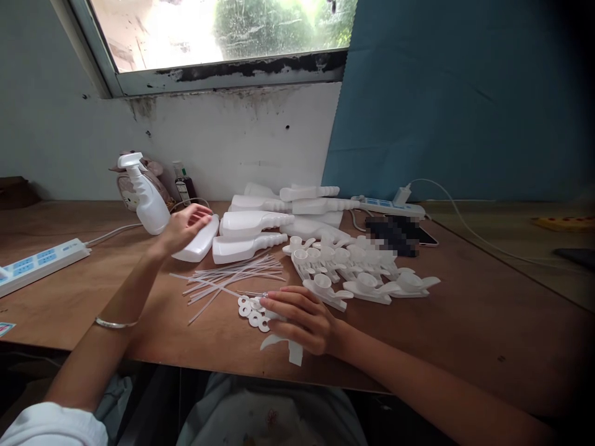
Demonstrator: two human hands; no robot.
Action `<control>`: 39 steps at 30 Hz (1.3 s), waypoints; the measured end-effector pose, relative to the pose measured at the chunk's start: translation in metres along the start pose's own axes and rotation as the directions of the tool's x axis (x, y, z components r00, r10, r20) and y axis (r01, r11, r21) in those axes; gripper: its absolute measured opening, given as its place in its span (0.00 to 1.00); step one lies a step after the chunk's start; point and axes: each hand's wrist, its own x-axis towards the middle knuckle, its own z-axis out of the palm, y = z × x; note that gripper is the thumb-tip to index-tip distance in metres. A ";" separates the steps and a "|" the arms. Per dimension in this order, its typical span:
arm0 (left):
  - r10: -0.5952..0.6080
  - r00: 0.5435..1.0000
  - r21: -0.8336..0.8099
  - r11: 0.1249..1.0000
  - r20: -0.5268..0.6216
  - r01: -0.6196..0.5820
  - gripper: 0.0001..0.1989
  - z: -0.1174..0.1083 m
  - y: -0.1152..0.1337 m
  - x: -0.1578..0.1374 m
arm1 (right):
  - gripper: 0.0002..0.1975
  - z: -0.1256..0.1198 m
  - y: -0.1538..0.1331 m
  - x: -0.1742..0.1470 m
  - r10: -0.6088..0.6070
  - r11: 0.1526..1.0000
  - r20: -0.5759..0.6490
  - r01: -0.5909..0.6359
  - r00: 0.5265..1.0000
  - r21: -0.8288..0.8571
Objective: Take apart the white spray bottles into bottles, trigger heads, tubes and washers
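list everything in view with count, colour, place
window: one, grey, top
cloth: one, blue, upper right
table: one, brown, beneath
spray bottle: one, white, back left
bag: one, pink, behind spray bottle
dark bottle: one, dark, beside bag
lying bottles: several, white, centre back
tubes: many, white, centre
washers: several, white, below tubes
trigger heads: many, white, centre right
power strips: two, white-blue, left, back right
charger: one, white, at back-right strip
flat slab: one, dark, right, partly blurred
flat item: one, yellow, far right
bracelet: one, silvery, left forearm
left hand: one, bare, at lying bottle
right hand: one, bare, on white part
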 end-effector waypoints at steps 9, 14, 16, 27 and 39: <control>0.636 0.690 -0.184 0.767 0.345 -0.615 0.14 0.066 0.085 -0.058 | 0.05 0.004 0.005 -0.010 0.356 0.932 -0.058 -0.350 0.932 0.092; 0.703 0.691 0.019 0.699 0.171 -0.715 0.17 0.090 0.069 -0.057 | 0.11 0.008 0.004 -0.008 0.682 0.709 -0.081 -0.628 0.727 0.321; 0.738 0.667 0.097 0.660 0.103 -0.745 0.15 0.093 0.067 -0.057 | 0.12 0.008 0.003 -0.006 0.745 0.635 -0.053 -0.683 0.665 0.361; 0.694 0.701 -0.052 0.715 0.163 -0.697 0.13 0.089 0.055 -0.059 | 0.14 0.012 0.001 -0.006 0.865 0.301 0.230 -0.828 0.446 0.473; 0.602 0.687 -0.166 0.788 0.407 -0.593 0.15 0.079 0.058 -0.056 | 0.16 0.015 0.000 -0.006 0.866 0.178 0.356 -0.882 0.350 0.436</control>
